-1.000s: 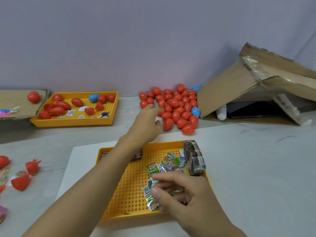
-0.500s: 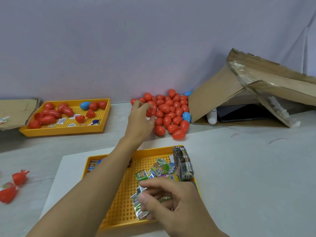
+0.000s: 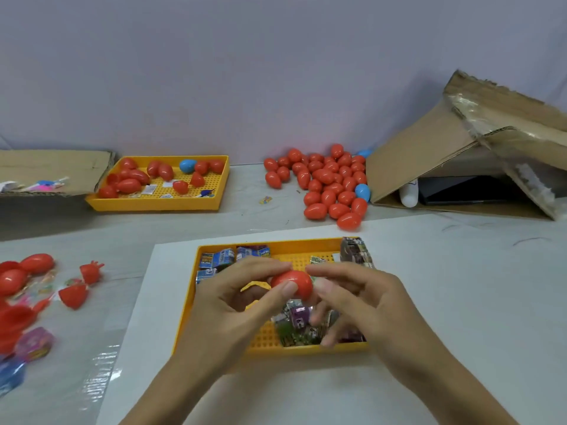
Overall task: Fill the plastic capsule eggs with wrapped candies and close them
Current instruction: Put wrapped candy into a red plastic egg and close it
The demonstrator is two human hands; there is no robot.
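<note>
Red plastic capsule egg point(image 3: 293, 283) sits pinched between left hand point(image 3: 245, 305) and right hand point(image 3: 359, 305), fingertips curled on opposite ends, above the yellow candy tray point(image 3: 190, 320). Light, smooth shell likely slips; grip each half beside the seam.

L hand point(image 3: 245, 299) fetched red egg point(image 3: 293, 283), both hands grip

We've got a glossy, smooth red plastic egg point(image 3: 291, 283) over the yellow plastic tray point(image 3: 277, 348), whose floor is a studded grid. Candies point(image 3: 296, 328) in that tray wear shiny, crinkly foil-like wrappers. Behind the tray, the egg pile point(image 3: 329, 185) looks equally glossy. Right of it, the cardboard box point(image 3: 429, 154) is matt and rough, with shiny tape.
</note>
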